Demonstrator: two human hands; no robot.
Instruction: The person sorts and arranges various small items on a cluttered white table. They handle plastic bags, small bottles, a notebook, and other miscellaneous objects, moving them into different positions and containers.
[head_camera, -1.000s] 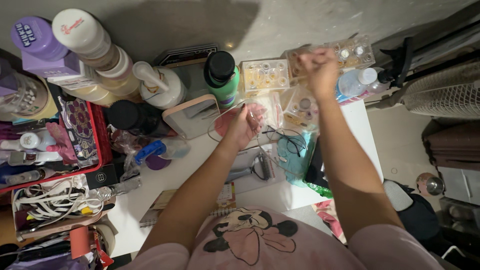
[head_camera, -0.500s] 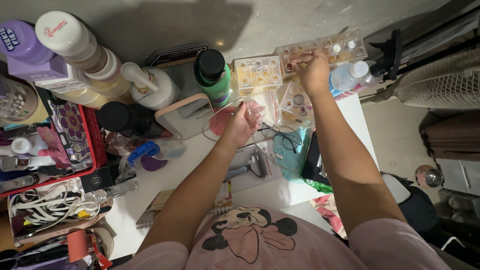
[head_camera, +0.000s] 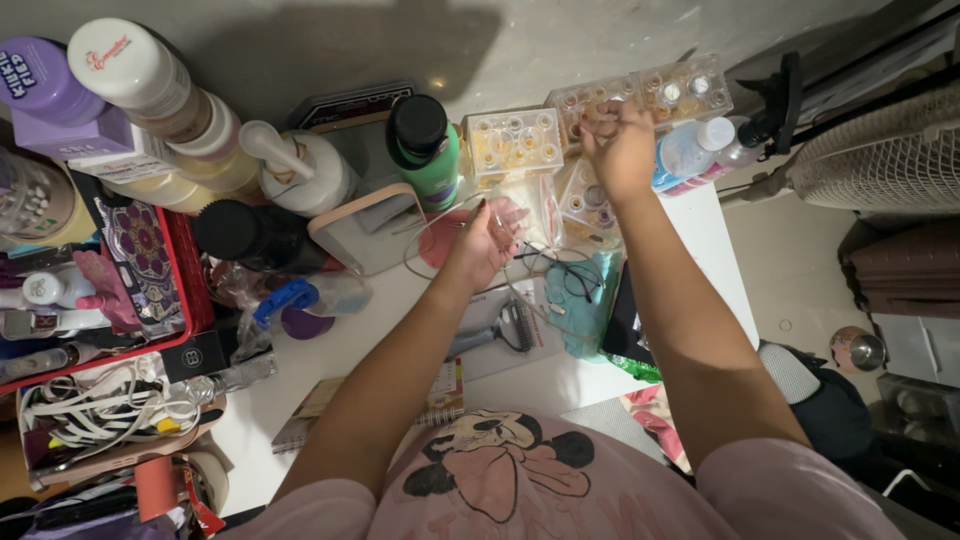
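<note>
Cluttered white desk (head_camera: 380, 330): left hand (head_camera: 483, 245) pinching thin clear cord (head_camera: 425, 235) (looped), right hand (head_camera: 620, 150) grip clenched over clear bead boxes (head_camera: 640, 95).

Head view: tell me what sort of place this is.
Probably a crowded dressing or craft table at home. Clear bead boxes stand by the wall, lotion and pump bottles crowd the left, and a small mirror lies near the left hand.

Both bare forearms stretched forward, left hand (head_camera: 484, 243) raised mid-reach, palm half open with fingers loosely curled, right hand (head_camera: 619, 150) farther out, fingertips pinched together, wrist bent
</note>
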